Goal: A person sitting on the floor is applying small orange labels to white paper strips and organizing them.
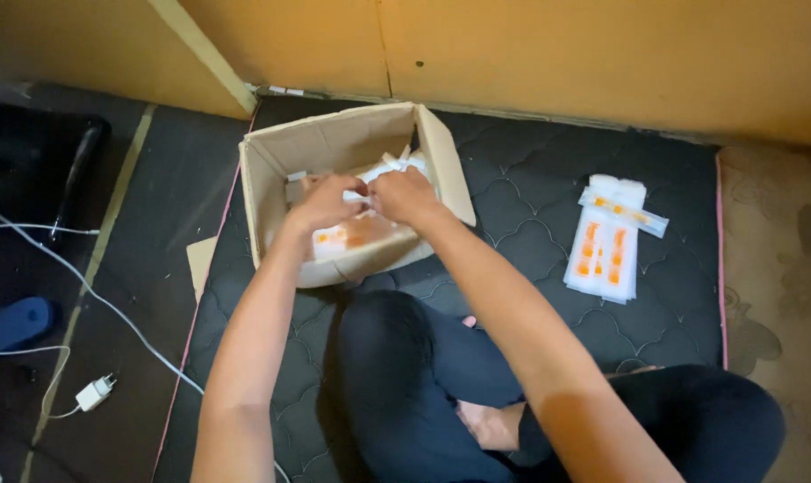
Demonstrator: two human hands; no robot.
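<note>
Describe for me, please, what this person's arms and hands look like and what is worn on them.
Both forearms are bare from elbow to wrist: no sleeves, gloves or watch in view. The left hand and right hand show no rings or markings that can be made out; the fingers are partly hidden.

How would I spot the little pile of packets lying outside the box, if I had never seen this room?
Start at the dark quilted mattress under the orange wall. On it stands an open cardboard box; look to the side of the person's right hand. There lies the stack of clear packets with orange markings, alone on the bare quilting, not inside the box.
</note>
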